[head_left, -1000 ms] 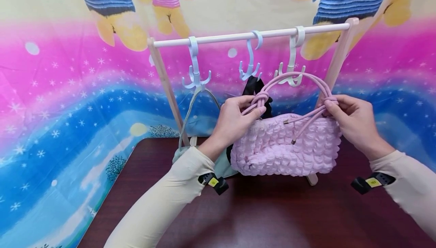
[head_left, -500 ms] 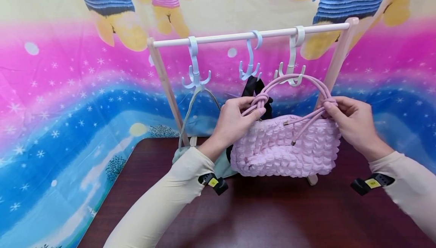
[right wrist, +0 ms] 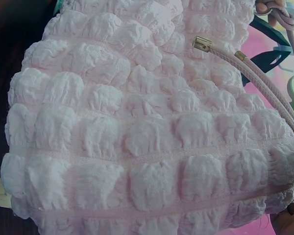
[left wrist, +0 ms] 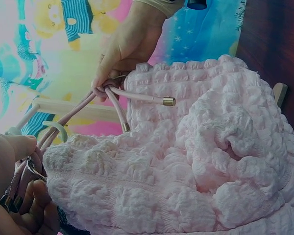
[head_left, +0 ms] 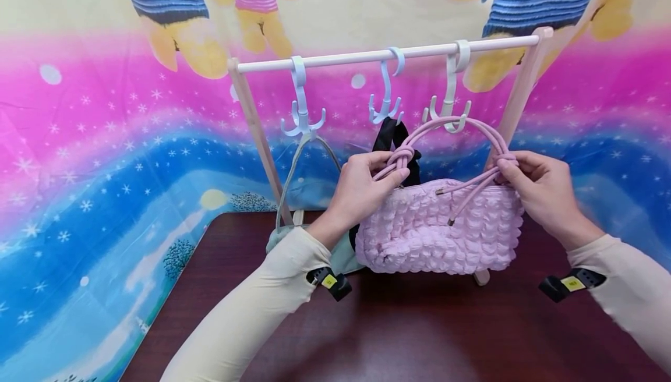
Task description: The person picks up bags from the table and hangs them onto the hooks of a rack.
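A pink puffy handbag (head_left: 440,230) hangs upright between my hands, its quilted front filling much of both wrist views. My left hand (head_left: 364,187) pinches the left knot (head_left: 402,154) of its cord handle. With thumb and fingers, my right hand (head_left: 542,187) holds the handle beside the right knot (head_left: 505,159). Metal-tipped cord ends (left wrist: 169,101) dangle over the bag's front. The handle's arch overlaps the prongs of the cream hook (head_left: 448,88) at the right of the rack; I cannot tell whether it bears the bag. Only part of my right hand (right wrist: 290,218) shows in the right wrist view.
A wooden rack (head_left: 335,60) stands on the dark red table (head_left: 367,335). A pale green bag (head_left: 348,260) hangs by its strap from the left blue hook (head_left: 300,96). Something black (head_left: 385,134) hangs under the middle hook (head_left: 386,85). Behind is a printed cloth (head_left: 131,137).
Both hands and the pink handbag's handle have sunk slightly, so its arch sits a little lower against the cream hook. Both grips stay the same.
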`<state>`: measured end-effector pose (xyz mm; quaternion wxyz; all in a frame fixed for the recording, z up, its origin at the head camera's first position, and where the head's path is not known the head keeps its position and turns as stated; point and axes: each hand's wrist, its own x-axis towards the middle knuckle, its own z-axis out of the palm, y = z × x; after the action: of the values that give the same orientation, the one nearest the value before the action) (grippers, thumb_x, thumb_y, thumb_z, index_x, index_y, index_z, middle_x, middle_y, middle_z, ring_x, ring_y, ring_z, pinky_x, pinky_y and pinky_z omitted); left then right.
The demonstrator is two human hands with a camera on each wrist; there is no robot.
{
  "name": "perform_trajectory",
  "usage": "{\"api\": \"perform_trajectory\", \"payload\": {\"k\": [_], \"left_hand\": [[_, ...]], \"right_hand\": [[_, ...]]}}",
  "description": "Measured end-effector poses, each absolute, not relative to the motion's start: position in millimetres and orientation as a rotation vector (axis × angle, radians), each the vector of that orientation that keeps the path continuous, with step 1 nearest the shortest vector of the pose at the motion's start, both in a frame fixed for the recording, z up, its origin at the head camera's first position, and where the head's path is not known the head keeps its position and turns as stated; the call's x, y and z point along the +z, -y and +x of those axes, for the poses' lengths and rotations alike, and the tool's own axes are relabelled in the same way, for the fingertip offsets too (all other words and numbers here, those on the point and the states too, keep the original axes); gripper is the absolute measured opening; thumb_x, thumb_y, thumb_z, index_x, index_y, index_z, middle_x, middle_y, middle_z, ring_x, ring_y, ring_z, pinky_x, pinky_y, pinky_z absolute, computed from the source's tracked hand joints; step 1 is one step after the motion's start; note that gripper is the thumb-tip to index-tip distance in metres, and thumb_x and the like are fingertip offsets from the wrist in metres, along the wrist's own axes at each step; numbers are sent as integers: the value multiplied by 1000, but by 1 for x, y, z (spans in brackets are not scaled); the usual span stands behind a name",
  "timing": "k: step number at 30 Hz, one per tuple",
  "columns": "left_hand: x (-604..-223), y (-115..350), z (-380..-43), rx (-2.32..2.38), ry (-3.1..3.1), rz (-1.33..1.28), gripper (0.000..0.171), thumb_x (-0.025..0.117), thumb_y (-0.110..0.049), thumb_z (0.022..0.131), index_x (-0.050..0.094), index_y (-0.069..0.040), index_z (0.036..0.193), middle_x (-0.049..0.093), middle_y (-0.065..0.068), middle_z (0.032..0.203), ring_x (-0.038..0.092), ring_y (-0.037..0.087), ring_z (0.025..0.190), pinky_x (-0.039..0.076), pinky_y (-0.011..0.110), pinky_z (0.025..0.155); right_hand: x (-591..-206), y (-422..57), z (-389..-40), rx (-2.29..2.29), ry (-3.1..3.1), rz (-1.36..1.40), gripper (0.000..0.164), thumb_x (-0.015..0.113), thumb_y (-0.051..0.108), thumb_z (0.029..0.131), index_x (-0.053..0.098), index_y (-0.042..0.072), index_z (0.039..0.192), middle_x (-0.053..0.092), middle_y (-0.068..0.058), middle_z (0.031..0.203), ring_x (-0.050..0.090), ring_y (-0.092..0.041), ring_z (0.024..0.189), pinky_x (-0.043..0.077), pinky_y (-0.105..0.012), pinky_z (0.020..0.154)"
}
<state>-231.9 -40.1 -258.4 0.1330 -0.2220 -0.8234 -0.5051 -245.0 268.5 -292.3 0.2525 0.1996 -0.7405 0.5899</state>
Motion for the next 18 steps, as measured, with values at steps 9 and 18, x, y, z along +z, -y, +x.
{"api": "perform_trajectory", "payload": {"k": [9,18], "left_hand": [[-260,40,-231,-1470,2394,-639,39,72,-31,94,70,-13,128,76,5,112,71,11,98,56,22,77],[-262,41,-232,-1459,2395,-649,39,72,-31,94,70,-12,128,76,6,113,71,11,96,56,22,74]], "right_hand": [[-295,-269,-245,1542,2054,521,18,62,2,98,71,-5,112,76,14,83,69,2,75,53,-10,67],[-297,-269,-245,1541,2060,512,17,63,2,98,72,-2,111,76,15,81,69,4,73,53,-10,66]]}}
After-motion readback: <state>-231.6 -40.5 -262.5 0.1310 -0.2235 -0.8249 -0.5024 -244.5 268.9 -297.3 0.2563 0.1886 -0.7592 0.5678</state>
